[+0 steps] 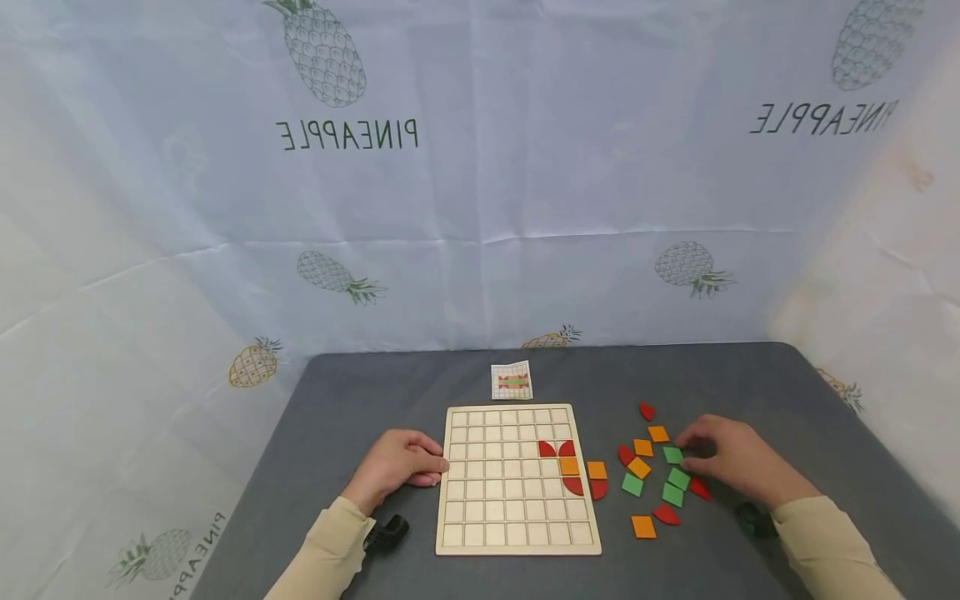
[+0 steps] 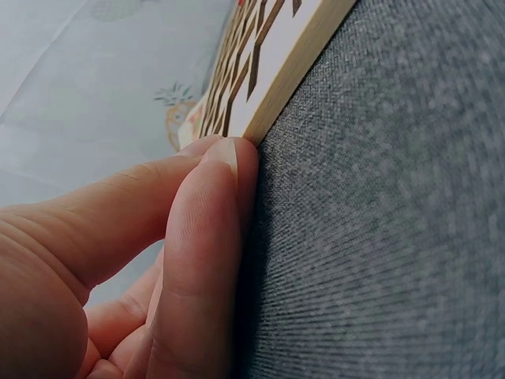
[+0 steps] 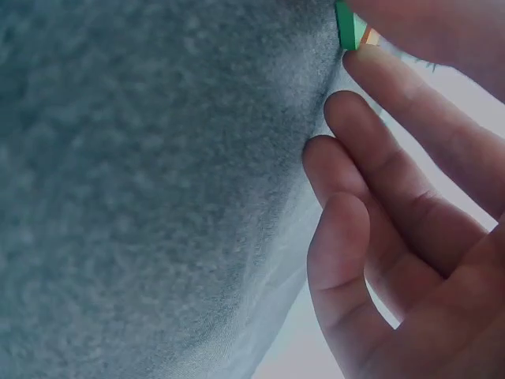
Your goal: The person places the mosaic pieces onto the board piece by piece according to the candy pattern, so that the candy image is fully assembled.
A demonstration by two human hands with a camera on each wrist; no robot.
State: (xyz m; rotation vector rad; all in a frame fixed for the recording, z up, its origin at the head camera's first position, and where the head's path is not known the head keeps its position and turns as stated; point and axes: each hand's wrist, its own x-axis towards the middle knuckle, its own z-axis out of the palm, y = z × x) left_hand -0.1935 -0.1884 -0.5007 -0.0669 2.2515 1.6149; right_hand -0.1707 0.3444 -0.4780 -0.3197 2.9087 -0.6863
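Note:
My left hand [image 1: 401, 467] grips the left edge of a pale wooden grid board [image 1: 495, 508], and in the left wrist view the thumb and a finger meet at its rim. Red quarter-round tiles and an orange square tile [image 1: 568, 466] sit in cells at the board's right side. At the right of the table, my right hand [image 1: 738, 458] has thumb and index fingertip at two sides of a green square tile [image 1: 672, 455]. That tile [image 3: 346, 28] shows only partly in the right wrist view, with the other fingers loosely bent below.
Loose green, orange and red tiles [image 1: 642, 527] lie between board and right hand. Another orange square [image 1: 596, 470] and a red quarter-round [image 1: 598, 489] lie beside the board's right edge. A small pattern card [image 1: 512, 381] lies behind the board, before a printed curtain [image 1: 480, 167].

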